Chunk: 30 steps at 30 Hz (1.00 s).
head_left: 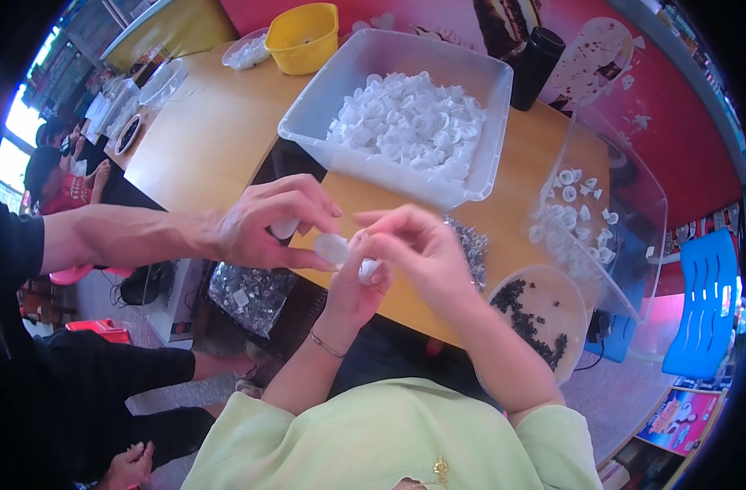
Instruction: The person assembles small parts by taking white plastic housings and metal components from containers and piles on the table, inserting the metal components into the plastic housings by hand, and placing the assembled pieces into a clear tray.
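Note:
My left hand [354,296], a bracelet on its wrist, has its fingers closed around a small white plastic piece [367,270]. Just above it, my right hand [418,249] is pinched with thumb and fingertips together; whatever lies between them is too small to make out. A co-worker's hand [263,220] reaches in from the left, almost touching my left fingers. It holds a round translucent white piece [331,248] at its fingertips and another white piece [284,228] in its palm. Where these pieces meet my fingers is partly hidden.
A translucent bin [299,131] heaped with white plastic parts stands ahead on the wooden table [201,122]. Right of it is a clear box [659,212] with scattered white parts. A round tray [581,306] holds small black parts. Small metallic parts [471,253] lie behind my right hand.

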### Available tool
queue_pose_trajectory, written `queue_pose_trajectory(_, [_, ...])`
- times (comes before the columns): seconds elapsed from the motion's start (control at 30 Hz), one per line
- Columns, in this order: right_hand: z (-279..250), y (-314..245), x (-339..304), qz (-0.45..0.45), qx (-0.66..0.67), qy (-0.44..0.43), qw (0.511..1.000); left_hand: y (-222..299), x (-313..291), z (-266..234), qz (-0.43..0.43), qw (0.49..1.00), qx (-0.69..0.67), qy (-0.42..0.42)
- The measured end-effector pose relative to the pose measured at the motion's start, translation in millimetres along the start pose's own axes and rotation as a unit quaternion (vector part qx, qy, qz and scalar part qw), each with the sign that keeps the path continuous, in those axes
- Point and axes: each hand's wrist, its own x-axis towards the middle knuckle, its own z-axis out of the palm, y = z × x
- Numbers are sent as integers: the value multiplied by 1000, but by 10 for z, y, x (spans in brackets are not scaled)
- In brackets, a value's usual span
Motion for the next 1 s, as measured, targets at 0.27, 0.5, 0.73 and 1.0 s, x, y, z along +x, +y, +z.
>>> queue_pose_trajectory(0.27, [-968, -603, 455, -156, -615, 323, 702, 268, 679, 426, 19, 961, 263, 89])
queue_pose_trajectory(0.5, [-1221, -351, 694, -50, -670, 342, 657, 481, 862, 378, -81, 926, 355, 94])
queue_pose_trajectory(0.73, [-1140, -208, 609, -75, -434, 313, 841, 498, 884, 428, -141, 952, 265, 64])
queue_pose_trajectory(1.0, [-935, -100, 357, -160, -409, 315, 842, 325, 743, 100, -102, 981, 160, 38])
